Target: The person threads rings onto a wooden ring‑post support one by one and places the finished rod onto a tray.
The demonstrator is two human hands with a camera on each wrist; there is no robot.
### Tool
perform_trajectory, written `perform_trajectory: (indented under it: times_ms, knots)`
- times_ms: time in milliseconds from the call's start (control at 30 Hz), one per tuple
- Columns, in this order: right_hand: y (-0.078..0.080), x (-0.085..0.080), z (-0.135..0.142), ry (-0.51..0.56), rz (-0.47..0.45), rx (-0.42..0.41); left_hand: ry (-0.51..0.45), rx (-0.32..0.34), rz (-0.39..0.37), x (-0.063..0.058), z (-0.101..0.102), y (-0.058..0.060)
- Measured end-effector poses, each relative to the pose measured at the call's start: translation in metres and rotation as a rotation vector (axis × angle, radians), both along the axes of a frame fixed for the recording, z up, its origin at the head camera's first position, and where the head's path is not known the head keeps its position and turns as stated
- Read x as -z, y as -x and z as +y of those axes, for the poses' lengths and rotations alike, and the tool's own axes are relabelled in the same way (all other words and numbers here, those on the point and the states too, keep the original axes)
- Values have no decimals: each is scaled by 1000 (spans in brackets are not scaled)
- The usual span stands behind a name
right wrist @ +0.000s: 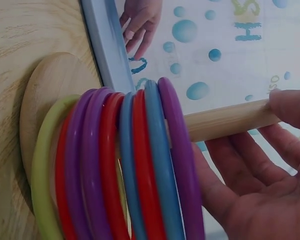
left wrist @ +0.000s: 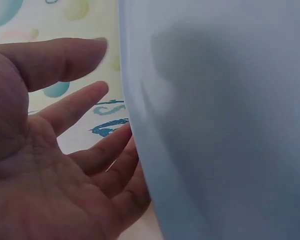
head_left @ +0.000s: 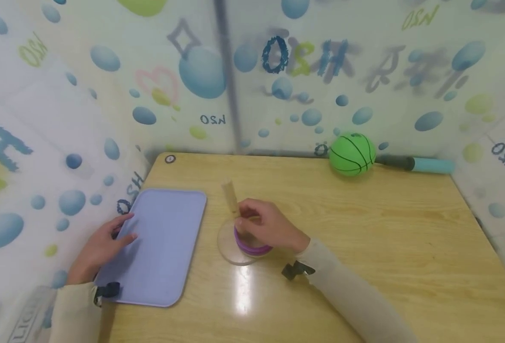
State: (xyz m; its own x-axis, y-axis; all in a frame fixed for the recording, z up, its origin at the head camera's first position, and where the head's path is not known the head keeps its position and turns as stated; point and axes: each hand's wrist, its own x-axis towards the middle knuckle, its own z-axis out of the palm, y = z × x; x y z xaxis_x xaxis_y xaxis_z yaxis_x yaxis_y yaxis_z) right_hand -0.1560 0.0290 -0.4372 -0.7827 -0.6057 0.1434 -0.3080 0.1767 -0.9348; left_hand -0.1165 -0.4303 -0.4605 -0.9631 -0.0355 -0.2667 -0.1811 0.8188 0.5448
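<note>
A wooden ring-toss stand has a round base flat on the table and an upright wooden peg. Several plastic rings in yellow-green, red, purple and blue are stacked around the peg, a purple ring outermost. My right hand holds the peg above this stack, thumb on one side and fingers on the other. By the left edge of a pale blue tray, my left hand is spread loosely. In the left wrist view its lower fingers reach the tray's outer rim, their tips partly hidden behind it.
A green ball with black lines sits at the table's back edge. Right of it lies a pump-like tool with a light blue body and dark end. Patterned walls border the wooden table at the back and sides.
</note>
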Motion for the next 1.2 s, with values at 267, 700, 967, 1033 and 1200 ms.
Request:
perform_trajectory:
  times_ms: [267,700,967,1033,1200]
  knots:
    - [-1,-5,-2,-44,-15,-13,14,110,47,4,-16,-3]
    - [-1,-1,-6,-60,56,-28,-116,129,-112,6,-33,-1]
    - [-1,2,-7,-82,193,30,-98,173,-94,4,-28,0]
    - [-2,3,-5,-86,209,67,-105,203,-76,3,-23,0]
    - [-2,-3,4,-54,193,110,-122,238,-53,0,-9,1]
